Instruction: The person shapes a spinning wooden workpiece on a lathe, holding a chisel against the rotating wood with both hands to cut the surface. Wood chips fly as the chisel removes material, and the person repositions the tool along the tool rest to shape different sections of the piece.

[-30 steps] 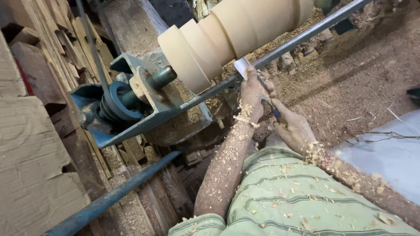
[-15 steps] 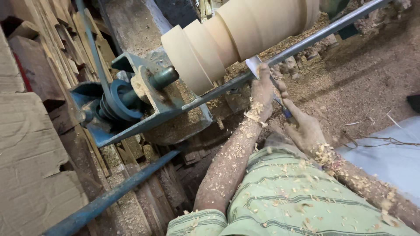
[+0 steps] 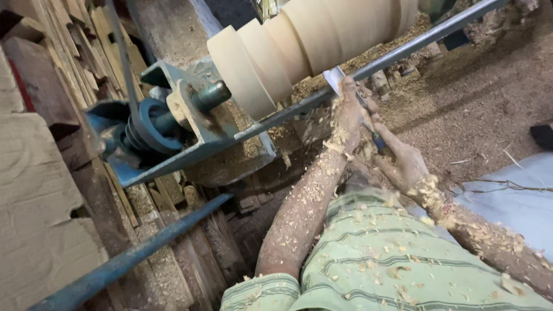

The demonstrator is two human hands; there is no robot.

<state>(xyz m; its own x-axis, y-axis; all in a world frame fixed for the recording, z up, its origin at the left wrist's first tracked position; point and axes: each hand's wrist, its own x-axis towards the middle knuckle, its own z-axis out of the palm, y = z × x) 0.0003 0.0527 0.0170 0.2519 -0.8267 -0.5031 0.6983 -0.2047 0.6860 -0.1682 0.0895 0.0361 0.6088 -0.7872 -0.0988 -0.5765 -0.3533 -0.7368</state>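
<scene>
**Hands crowd closer to the turning wood**

Since the earlier frame, both hands have crept up toward one o'clock in my view and the wooden workpiece (image 3: 311, 49) fills more of the top edge. From where I watch, the left hand (image 3: 347, 112) is wrapped closed over the front of the chisel (image 3: 335, 78), pressing it down on the metal rest bar (image 3: 403, 49). The right hand (image 3: 403, 164) sits lower, at about four o'clock from the left one, fingers closed round the chisel's dark blue handle (image 3: 377, 140). Both forearms are coated in pale shavings, as is my green striped shirt (image 3: 380, 259).

What matters here is the line of things. The workpiece lies at eleven to twelve o'clock from the hands, just past the bar, with its long axis running from eight o'clock up to two o'clock, parallel to that bar. The chisel crosses it, pointing from five o'clock toward eleven. The left hand is clearly the nearer one to the wood, almost touching it; I cannot tell whether the pale blade tip meets the surface.

At nine o'clock the blue pulley (image 3: 147, 126) and its bracket (image 3: 190, 124) carry the spindle. Sawdust (image 3: 472, 109) covers the ground at three o'clock.
</scene>
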